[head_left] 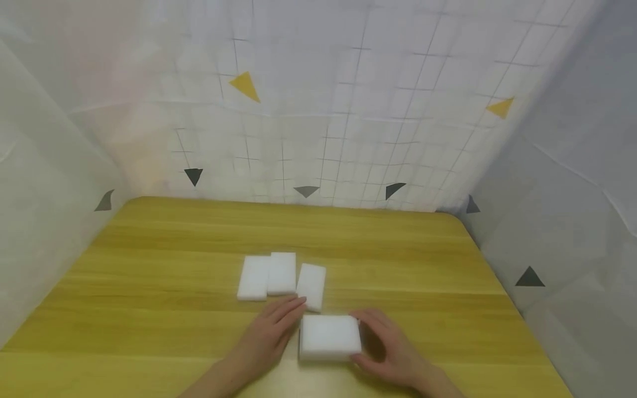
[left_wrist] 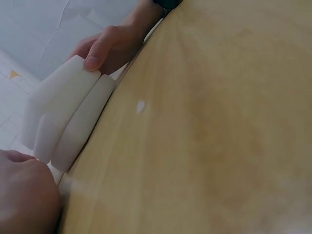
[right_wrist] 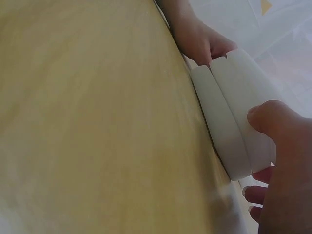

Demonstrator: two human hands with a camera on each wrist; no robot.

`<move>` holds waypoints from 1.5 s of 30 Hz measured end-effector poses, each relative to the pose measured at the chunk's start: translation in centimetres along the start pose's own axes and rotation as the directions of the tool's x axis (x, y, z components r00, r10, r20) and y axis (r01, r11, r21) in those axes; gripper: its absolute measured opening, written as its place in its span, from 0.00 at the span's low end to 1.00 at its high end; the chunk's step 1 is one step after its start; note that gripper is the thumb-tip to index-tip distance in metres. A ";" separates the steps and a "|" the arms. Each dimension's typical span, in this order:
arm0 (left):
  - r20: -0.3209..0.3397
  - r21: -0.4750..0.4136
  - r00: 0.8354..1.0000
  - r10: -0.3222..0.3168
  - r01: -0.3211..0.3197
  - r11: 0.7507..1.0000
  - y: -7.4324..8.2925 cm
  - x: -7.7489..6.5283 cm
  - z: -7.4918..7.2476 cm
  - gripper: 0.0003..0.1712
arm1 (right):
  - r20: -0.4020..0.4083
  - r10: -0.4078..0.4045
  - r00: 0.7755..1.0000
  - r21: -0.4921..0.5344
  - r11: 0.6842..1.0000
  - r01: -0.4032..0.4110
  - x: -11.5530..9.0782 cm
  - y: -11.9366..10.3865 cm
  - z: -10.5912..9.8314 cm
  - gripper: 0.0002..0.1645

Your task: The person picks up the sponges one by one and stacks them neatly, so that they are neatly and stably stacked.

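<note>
Nearest the camera, the left hand (head_left: 269,334), fingers extended and gripping nothing, lies beside the left end of a stack (head_left: 330,335), probably as a stop. Three loose white blocks (head_left: 281,273) lie flat beyond, seemingly kept within reach. The right hand (head_left: 390,349) pinches the stack's right end, apparently aligning its layers.

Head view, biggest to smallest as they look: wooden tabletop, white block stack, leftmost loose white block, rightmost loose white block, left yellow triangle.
1. Wooden tabletop
2. White block stack
3. Leftmost loose white block and rightmost loose white block: too alike to rank
4. Left yellow triangle
</note>
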State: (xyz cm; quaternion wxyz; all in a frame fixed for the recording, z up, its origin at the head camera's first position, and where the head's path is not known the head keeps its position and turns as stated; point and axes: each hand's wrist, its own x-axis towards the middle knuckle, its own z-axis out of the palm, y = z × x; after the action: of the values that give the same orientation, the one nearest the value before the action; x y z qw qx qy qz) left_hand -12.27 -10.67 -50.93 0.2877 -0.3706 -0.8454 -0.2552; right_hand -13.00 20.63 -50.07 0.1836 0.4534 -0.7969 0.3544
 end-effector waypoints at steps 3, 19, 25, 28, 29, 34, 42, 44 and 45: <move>0.058 0.090 0.998 0.015 -0.020 0.996 0.1 0.5 0.4 0.23 | 0.000 -0.003 1.000 -0.006 1.000 0.003 0.0 -0.1 -0.2 0.42; 0.129 0.235 0.985 -0.118 0.085 0.968 -0.1 2.7 1.6 0.29 | 0.002 0.032 0.999 -0.018 0.999 -0.032 0.1 -0.1 -0.3 0.43; 0.108 0.264 0.972 -0.208 0.173 0.949 0.0 2.8 1.2 0.29 | 0.012 0.044 0.999 -0.012 0.999 -0.043 0.0 -0.1 -0.3 0.42; 0.129 0.275 0.962 -0.239 0.196 0.941 0.1 2.7 1.2 0.28 | 0.015 0.052 0.999 -0.009 0.999 -0.052 0.0 -0.2 -0.3 0.42; 0.134 0.276 0.960 -0.247 0.204 0.939 0.1 2.6 1.2 0.28 | 0.015 0.052 0.999 -0.007 0.999 -0.052 0.0 -0.2 -0.3 0.42; 0.121 0.282 0.956 -0.269 0.226 0.932 0.1 2.5 1.3 0.27 | 0.014 0.051 0.999 -0.003 0.999 -0.051 0.0 -0.2 -0.3 0.43; 0.072 0.278 0.969 -0.237 0.209 0.938 -0.2 2.4 1.7 0.26 | 0.021 0.063 0.998 -0.006 0.998 -0.062 -0.1 -0.2 -0.3 0.43; 0.066 0.269 0.970 -0.235 0.209 0.940 -0.2 2.5 1.7 0.25 | 0.020 0.063 0.998 -0.008 0.998 -0.062 -0.1 -0.3 -0.3 0.43; 0.065 0.265 0.970 -0.236 0.211 0.941 -0.2 2.5 1.7 0.25 | 0.021 0.063 0.998 -0.011 0.998 -0.063 -0.1 -0.3 -0.3 0.43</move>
State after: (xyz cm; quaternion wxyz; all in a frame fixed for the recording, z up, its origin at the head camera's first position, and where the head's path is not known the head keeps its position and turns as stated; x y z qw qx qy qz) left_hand -14.31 -8.50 -50.50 0.2612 -0.2436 -0.9208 -0.1568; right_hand -12.73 20.79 -49.80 0.1661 0.4309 -0.8145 0.3510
